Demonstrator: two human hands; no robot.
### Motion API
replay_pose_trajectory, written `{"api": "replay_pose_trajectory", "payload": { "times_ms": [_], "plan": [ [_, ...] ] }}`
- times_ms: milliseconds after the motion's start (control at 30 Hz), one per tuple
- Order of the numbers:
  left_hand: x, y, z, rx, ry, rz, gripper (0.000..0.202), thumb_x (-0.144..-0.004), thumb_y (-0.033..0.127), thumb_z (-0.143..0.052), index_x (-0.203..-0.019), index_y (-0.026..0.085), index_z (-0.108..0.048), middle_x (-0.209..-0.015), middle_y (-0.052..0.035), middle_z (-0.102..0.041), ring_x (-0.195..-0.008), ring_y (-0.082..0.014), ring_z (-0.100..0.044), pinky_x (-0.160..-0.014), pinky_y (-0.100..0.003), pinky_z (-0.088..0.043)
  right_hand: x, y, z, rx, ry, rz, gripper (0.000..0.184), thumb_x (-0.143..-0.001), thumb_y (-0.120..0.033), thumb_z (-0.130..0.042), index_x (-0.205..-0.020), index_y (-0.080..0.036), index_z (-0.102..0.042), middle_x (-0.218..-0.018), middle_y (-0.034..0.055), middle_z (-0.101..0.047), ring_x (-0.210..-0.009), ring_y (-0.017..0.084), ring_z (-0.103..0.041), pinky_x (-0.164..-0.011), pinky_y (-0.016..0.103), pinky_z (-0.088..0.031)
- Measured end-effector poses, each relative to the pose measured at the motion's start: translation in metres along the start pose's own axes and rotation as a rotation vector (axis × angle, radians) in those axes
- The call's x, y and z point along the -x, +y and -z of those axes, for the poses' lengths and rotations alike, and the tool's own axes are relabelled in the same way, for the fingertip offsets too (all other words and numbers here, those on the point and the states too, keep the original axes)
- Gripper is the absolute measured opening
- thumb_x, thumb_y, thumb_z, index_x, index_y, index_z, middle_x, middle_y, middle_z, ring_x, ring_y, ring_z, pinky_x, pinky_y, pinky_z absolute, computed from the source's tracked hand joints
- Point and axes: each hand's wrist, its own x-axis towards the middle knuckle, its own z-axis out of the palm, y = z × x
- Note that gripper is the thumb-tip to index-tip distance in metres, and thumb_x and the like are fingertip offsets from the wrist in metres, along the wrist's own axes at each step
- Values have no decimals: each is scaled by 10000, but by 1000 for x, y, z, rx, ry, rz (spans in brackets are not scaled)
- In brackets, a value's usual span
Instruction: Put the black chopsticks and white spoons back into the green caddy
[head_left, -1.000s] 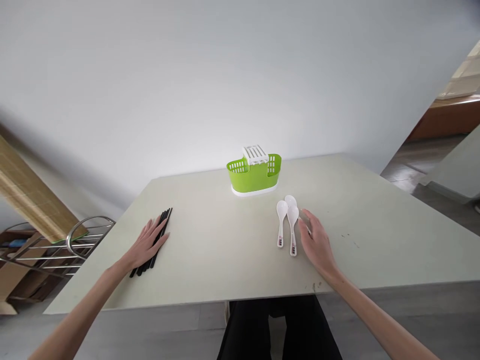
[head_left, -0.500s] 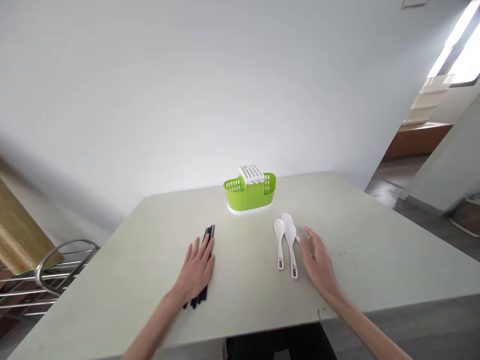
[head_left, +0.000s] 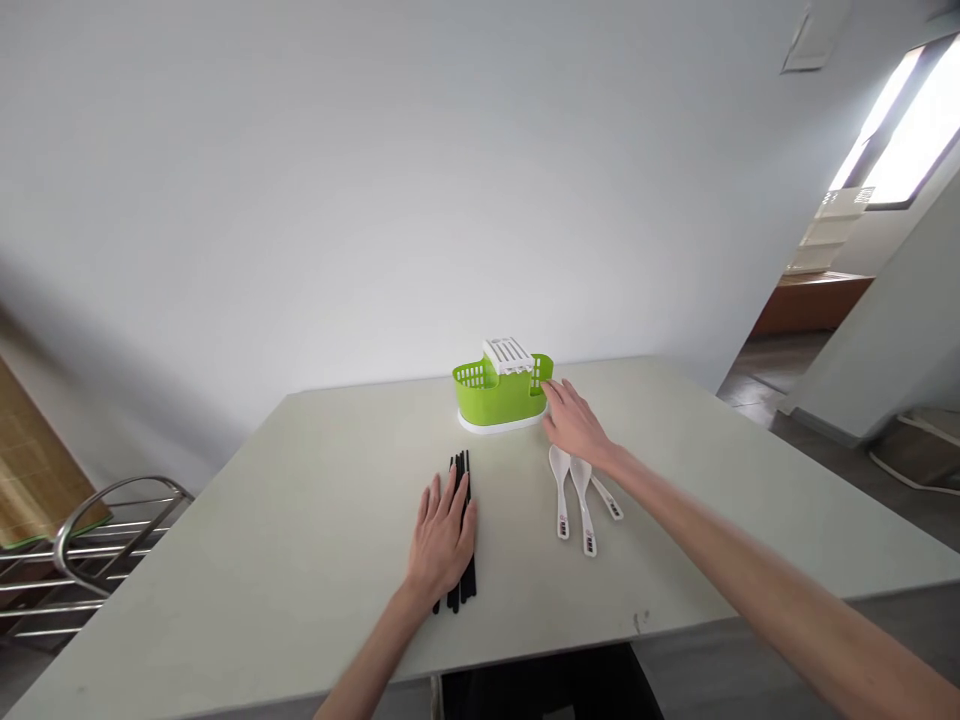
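Basket near right hand

Plain wht-ish wall, pale tbl, bright window upper R, grey flr, metal rack lower L

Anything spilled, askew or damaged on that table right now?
No spill stands out. Dark marks near the front edge of the table look odd against its pale surface; stains or chips, I can't tell. One spoon also slants more than the other two spoons.
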Motion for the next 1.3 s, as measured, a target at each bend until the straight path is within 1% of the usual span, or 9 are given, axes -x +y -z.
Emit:
{"api": "replay_pose_trajectory", "payload": {
  "times_ms": [100,167,300,400,567,700,1000,1200,1300],
  "plan": [
    [0,1,3,44,-11,6,585,-1117,454,-276,-1672,282,-350,-1730,-37,-334,-1627,-305,-201,-1320,-587,-254,-16,-1,-6,98,-156,4,623,-1029,-304,-403,-1627,-132,-390,-1689,167,-403,-1601,404,-247,-1202,554,-414],
    [0,1,4,59,-10,9,581,-1114,444,-290,-1664,274,-364,-1721,-44,-356,-1625,-304,-211,-1320,-587,-256,-16,0,-8,110,-185,15,594,-1051,-365,-387,-1603,-153,-435,-1662,176,-441,-1582,402,-297,-1197,564,-415],
    [0,3,6,72,-14,24,587,-1106,428,-305,-1650,219,-378,-1715,-74,-371,-1623,-290,-234,-1326,-567,-251,-3,4,-7,107,-191,23,594,-1088,-428,-297,-1584,-145,-460,-1625,204,-469,-1521,349,-421,-1183,509,-439],
    [-2,4,7,72,-12,30,586,-1103,432,-317,-1634,197,-398,-1710,-86,-380,-1621,-282,-243,-1329,-557,-247,10,5,-3,98,-195,8,634,-1096,-470,-272,-1598,-119,-441,-1643,216,-438,-1484,349,-480,-1167,474,-457],
    [-3,5,9,77,-20,41,584,-1110,431,-284,-1621,179,-418,-1713,-84,-376,-1618,-278,-255,-1333,-539,-244,23,-1,1,96,-176,-21,656,-1095,-508,-278,-1603,-125,-435,-1657,214,-413,-1490,361,-477,-1177,461,-438],
    [-3,6,9,87,-4,34,565,-1111,441,-297,-1606,211,-445,-1710,-73,-385,-1617,-280,-264,-1328,-544,-255,26,-9,4,95,-176,-37,692,-1094,-536,-260,-1602,-98,-430,-1647,241,-416,-1480,374,-486,-1170,458,-439],
    [-1,9,14,196,23,50,506,-1105,389,-323,-1553,255,-515,-1684,-48,-443,-1602,-269,-318,-1318,-539,-292,24,-8,13,22,-261,-35,808,-1066,-670,-229,-1616,-108,-414,-1680,225,-373,-1420,376,-550,-1122,441,-484],
    [5,3,26,385,55,60,476,-1090,360,-335,-1498,248,-554,-1656,-44,-490,-1598,-240,-334,-1296,-476,-360,25,-1,18,-15,-300,-34,788,-1049,-684,-288,-1652,-183,-361,-1720,184,-319,-1327,359,-626,-1047,437,-539],
    [12,-5,33,374,36,45,476,-1084,378,-367,-1519,249,-514,-1654,-55,-493,-1602,-241,-327,-1301,-482,-349,38,13,19,-94,-258,-6,779,-1051,-679,-296,-1695,-243,-254,-1771,154,-198,-1240,330,-675,-1009,445,-561]
  ]
}}
